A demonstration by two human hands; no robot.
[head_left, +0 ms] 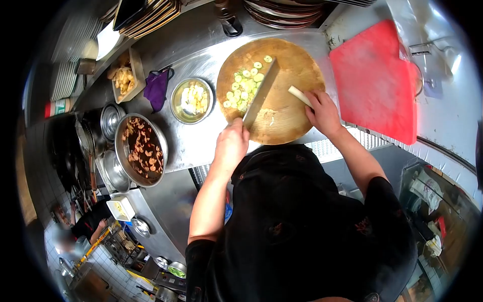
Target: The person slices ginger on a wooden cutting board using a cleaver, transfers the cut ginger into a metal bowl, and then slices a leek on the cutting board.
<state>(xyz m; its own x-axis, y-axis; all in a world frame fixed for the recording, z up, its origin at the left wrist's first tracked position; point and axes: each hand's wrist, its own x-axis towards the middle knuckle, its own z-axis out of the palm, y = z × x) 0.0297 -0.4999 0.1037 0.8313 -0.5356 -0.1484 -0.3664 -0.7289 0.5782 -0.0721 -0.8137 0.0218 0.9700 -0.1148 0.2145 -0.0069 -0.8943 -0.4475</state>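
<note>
My left hand [233, 143] is closed round the handle of a cleaver [263, 89], whose blade stretches across a round wooden chopping board [302, 65]. On the blade's left side lie several sliced scallion rounds [244, 88], pale green and white. My right hand [323, 111] grips a white scallion stalk [300, 95] near the board's right edge, its cut end pointing up and left. Small pale shreds [266, 116] lie on the board between the two hands. Left of the board stands a metal bowl [191, 100] of chopped pale yellow pieces.
A large metal bowl [141, 150] of meat in dark liquid is at left, near a purple cloth [158, 89] and a tub of ginger [123, 78]. A red cutting board [375, 83] lies at right. Plates [284, 12] are stacked behind. Another person [83, 226] is at lower left.
</note>
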